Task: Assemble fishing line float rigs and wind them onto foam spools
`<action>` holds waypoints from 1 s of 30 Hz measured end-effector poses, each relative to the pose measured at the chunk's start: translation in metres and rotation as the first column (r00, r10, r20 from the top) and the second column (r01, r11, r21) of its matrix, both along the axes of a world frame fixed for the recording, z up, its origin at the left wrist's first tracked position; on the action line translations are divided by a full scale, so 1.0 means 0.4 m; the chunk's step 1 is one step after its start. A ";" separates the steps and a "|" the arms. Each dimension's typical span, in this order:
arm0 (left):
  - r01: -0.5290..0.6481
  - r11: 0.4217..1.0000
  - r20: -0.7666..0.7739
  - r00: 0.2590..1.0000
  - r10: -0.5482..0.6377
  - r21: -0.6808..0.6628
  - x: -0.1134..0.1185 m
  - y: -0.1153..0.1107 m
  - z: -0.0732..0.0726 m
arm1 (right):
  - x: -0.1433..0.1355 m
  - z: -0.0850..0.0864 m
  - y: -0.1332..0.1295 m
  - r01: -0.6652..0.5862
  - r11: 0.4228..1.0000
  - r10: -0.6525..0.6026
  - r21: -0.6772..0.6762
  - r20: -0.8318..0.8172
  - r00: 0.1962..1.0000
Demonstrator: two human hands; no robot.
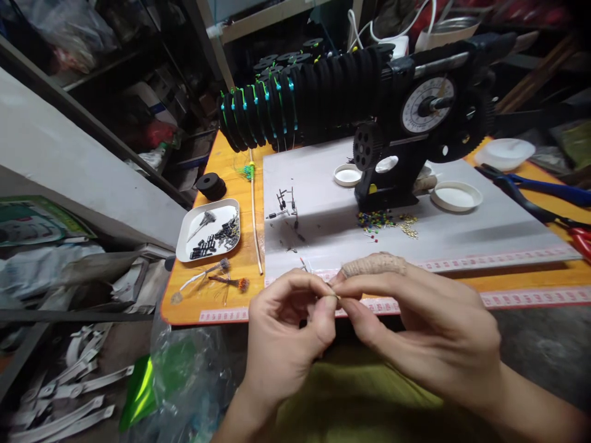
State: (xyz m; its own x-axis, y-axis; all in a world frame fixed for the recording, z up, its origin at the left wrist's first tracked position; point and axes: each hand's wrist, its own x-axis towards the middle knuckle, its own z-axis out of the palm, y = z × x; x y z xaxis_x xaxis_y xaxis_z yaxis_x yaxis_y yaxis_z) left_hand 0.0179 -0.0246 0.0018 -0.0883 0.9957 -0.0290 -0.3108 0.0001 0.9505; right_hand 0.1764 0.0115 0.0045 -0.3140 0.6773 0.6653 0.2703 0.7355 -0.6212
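Note:
My left hand and my right hand meet above the table's front edge. Both are closed in a pinch, thumb against fingertips, around something tiny and thin that I cannot make out. Beige tape wraps one finger of the right hand. Just beyond the fingertips, a small piece with a red tip lies on the grey board. Farther off lie small coloured beads or pin heads and gold-coloured bits. Several small black parts sit on the board's left side.
A black machine with a dial and a row of black spools stands behind. A white tray of black and metal parts is at left, near a black spool. White lids and blue-handled pliers lie right.

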 end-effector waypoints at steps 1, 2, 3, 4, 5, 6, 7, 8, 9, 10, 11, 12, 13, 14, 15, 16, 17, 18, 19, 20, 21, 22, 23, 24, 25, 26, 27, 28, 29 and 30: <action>-0.002 1.000 -0.044 0.999 0.003 0.017 -0.001 -0.002 0.001 | 0.001 0.001 0.001 -0.011 0.999 0.010 -0.040 -0.016 1.000; 0.003 1.000 -0.074 0.997 -0.001 0.029 -0.003 -0.004 0.002 | 0.002 0.002 0.002 -0.021 0.996 0.019 -0.081 -0.026 0.999; 0.004 0.999 -0.091 0.996 -0.001 0.033 -0.005 -0.006 0.004 | 0.004 0.004 0.003 -0.034 0.992 0.031 -0.121 -0.032 0.999; 0.004 0.999 -0.098 0.995 -0.001 0.035 -0.008 -0.007 0.005 | 0.007 0.005 0.004 -0.044 0.986 0.039 -0.160 -0.035 0.999; 0.000 0.999 -0.100 0.995 0.003 0.037 -0.010 -0.008 0.006 | 0.009 0.006 0.006 -0.050 0.980 0.044 -0.194 -0.034 0.998; -0.005 0.999 -0.098 0.995 0.010 0.045 -0.012 -0.007 0.007 | 0.012 0.007 0.007 -0.055 0.973 0.050 -0.223 -0.031 0.998; -0.011 0.998 -0.097 0.995 0.017 0.055 -0.013 -0.006 0.008 | 0.014 0.007 0.007 -0.057 0.967 0.052 -0.246 -0.029 0.998; -0.013 0.998 -0.100 0.995 0.020 0.065 -0.013 -0.005 0.008 | 0.015 0.007 0.007 -0.058 0.962 0.053 -0.268 -0.026 0.998; -0.010 0.997 -0.109 0.994 0.018 0.074 -0.013 -0.004 0.008 | 0.016 0.007 0.007 -0.058 0.955 0.054 -0.290 -0.023 0.998; -0.005 0.997 -0.123 0.992 0.015 0.082 -0.012 -0.004 0.009 | 0.016 0.006 0.007 -0.057 0.948 0.053 -0.312 -0.023 0.998; -0.003 0.996 -0.141 0.990 0.016 0.089 -0.011 -0.004 0.009 | 0.016 0.006 0.007 -0.058 0.941 0.053 -0.333 -0.024 0.998; -0.006 0.996 -0.163 0.986 0.022 0.094 -0.009 -0.004 0.009 | 0.015 0.005 0.006 -0.060 0.935 0.054 -0.350 -0.029 0.998; -0.015 0.995 -0.186 0.982 0.032 0.094 -0.008 -0.006 0.008 | 0.015 0.004 0.006 -0.064 0.931 0.055 -0.360 -0.035 0.998; -0.029 0.995 -0.211 0.976 0.048 0.090 -0.007 -0.008 0.007 | 0.014 0.004 0.006 -0.072 0.929 0.061 -0.364 -0.042 0.997; -0.043 0.995 -0.242 0.968 0.063 0.087 -0.006 -0.010 0.006 | 0.014 0.003 0.006 -0.079 0.929 0.065 -0.362 -0.050 0.997; -0.050 0.995 -0.284 0.956 0.075 0.091 -0.006 -0.012 0.003 | 0.014 0.003 0.006 -0.088 0.930 0.073 -0.358 -0.056 0.996; -0.049 0.993 -0.336 0.938 0.084 0.111 -0.007 -0.014 0.000 | 0.015 0.003 0.006 -0.097 0.930 0.081 -0.355 -0.059 0.995; -0.040 0.988 -0.393 0.914 0.097 0.151 -0.007 -0.015 -0.004 | 0.016 0.003 0.006 -0.106 0.930 0.090 -0.352 -0.060 0.994; -0.023 0.978 -0.445 0.888 0.115 0.205 -0.009 -0.016 -0.010 | 0.017 0.003 0.006 -0.112 0.929 0.097 -0.353 -0.059 0.994; -0.006 0.965 -0.483 0.865 0.138 0.263 -0.009 -0.015 -0.016 | 0.018 0.003 0.006 -0.118 0.928 0.104 -0.355 -0.058 0.993; 0.002 0.948 -0.501 0.849 0.167 0.318 -0.010 -0.014 -0.022 | 0.020 0.002 0.006 -0.121 0.926 0.108 -0.359 -0.056 0.993; -0.002 0.931 -0.500 0.843 0.198 0.365 -0.009 -0.013 -0.029 | 0.020 0.002 0.005 -0.127 0.924 0.113 -0.362 -0.058 0.992; -0.013 0.916 -0.486 0.844 0.225 0.401 -0.008 -0.012 -0.035 | 0.021 0.002 0.005 -0.131 0.921 0.117 -0.368 -0.060 0.991; -0.028 0.903 -0.465 0.850 0.247 0.429 -0.005 -0.011 -0.041 | 0.021 0.001 0.004 -0.136 0.918 0.120 -0.374 -0.065 0.991; -0.045 0.890 -0.440 0.857 0.267 0.453 -0.001 -0.010 -0.047 | 0.020 0.000 0.002 -0.142 0.914 0.123 -0.380 -0.074 0.990; -0.060 0.878 -0.416 0.864 0.284 0.474 0.005 -0.009 -0.052 | 0.019 -0.001 0.001 -0.152 0.909 0.128 -0.388 -0.087 0.988; -0.077 0.867 -0.393 0.869 0.300 0.492 0.010 -0.009 -0.057 | 0.017 -0.001 0.000 -0.164 0.903 0.134 -0.398 -0.102 0.986; -0.096 0.858 -0.370 0.874 0.316 0.505 0.016 -0.009 -0.061 | 0.016 -0.002 -0.001 -0.177 0.895 0.141 -0.409 -0.118 0.983; -0.117 0.849 -0.346 0.878 0.331 0.515 0.023 -0.010 -0.066 | 0.014 -0.003 -0.003 -0.190 0.887 0.147 -0.421 -0.132 0.980; -0.141 0.841 -0.322 0.881 0.347 0.522 0.028 -0.011 -0.070 | 0.013 -0.003 -0.004 -0.204 0.879 0.156 -0.431 -0.144 0.977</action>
State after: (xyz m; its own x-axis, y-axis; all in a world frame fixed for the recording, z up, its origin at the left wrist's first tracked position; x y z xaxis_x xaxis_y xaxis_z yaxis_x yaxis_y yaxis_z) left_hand 0.0292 -0.0289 -0.0263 -0.2315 0.8189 0.5252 0.1558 -0.5017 0.8509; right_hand 0.1814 0.0100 0.0032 -0.4054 0.8461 0.3462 0.0776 0.4092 -0.9092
